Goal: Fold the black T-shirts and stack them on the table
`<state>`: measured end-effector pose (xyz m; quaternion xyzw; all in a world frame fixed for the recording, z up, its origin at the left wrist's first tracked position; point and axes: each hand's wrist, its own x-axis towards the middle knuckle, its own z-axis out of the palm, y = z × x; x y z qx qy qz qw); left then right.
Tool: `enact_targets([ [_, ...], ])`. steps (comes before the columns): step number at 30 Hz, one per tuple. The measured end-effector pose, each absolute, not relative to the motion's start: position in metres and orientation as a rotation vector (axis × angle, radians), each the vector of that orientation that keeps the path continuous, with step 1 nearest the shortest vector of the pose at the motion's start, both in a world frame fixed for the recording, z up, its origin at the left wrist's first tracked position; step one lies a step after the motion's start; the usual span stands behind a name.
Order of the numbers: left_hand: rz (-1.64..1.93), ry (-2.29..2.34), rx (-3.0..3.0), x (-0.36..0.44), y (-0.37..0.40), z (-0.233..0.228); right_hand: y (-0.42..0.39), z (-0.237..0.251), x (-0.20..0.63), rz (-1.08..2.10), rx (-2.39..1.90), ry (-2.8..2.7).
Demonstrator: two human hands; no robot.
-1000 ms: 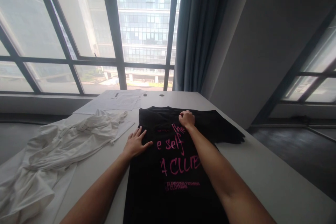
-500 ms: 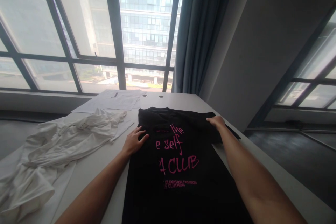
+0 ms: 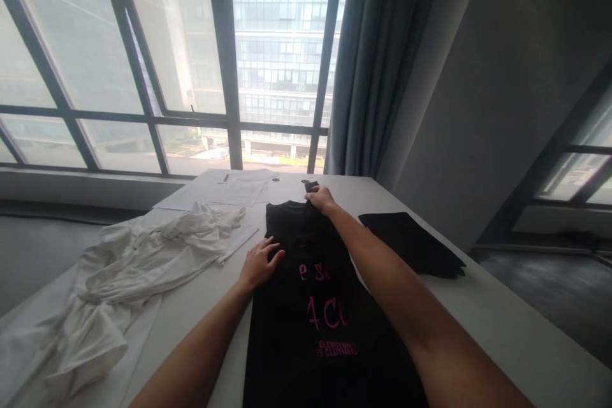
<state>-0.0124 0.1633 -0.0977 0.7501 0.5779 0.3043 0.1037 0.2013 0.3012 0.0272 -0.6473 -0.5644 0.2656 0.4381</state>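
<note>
A black T-shirt (image 3: 287, 344) with pink lettering lies on the white table, its left side folded inward so that the print is cut off. My left hand (image 3: 261, 262) rests on its left edge near the shoulder, fingers spread. At the far end, my right hand (image 3: 321, 197) pinches the shirt's sleeve and holds it lifted over the collar area. The right part of the print is covered by the raised cloth and partly by shadow. My right forearm crosses above the shirt's right side.
Crumpled white garments (image 3: 157, 255) lie on the left of the table (image 3: 482, 338), with paper sheets (image 3: 234, 188) behind them. A folded black garment (image 3: 411, 242) lies near the right edge. Windows and a grey-blue curtain (image 3: 382, 64) stand beyond the table.
My right hand has brought the sleeve from the right across to the collar, folding the shirt's right side inward. The folded black garment is now uncovered. My left hand stays on the left edge.
</note>
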Motion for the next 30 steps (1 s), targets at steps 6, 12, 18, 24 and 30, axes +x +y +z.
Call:
enact_targets([
  [6,0.991,1.695,2.138,-0.014,0.165,-0.100,0.294,0.001,0.133,1.083,-1.417,-1.604],
  [12,0.975,1.717,2.110,-0.012,0.165,-0.096,0.293,-0.018,0.155,0.621,-1.541,-1.911],
  [18,1.081,1.728,2.071,-0.012,0.164,-0.097,0.278,-0.035,0.160,0.285,-1.462,-2.396],
  [24,1.102,1.667,2.201,-0.008,0.163,-0.095,0.277,-0.049,0.131,0.170,-1.382,-2.683],
  [30,0.778,1.767,2.259,-0.005,0.165,-0.098,0.292,-0.060,0.130,0.154,-1.527,-2.497],
])
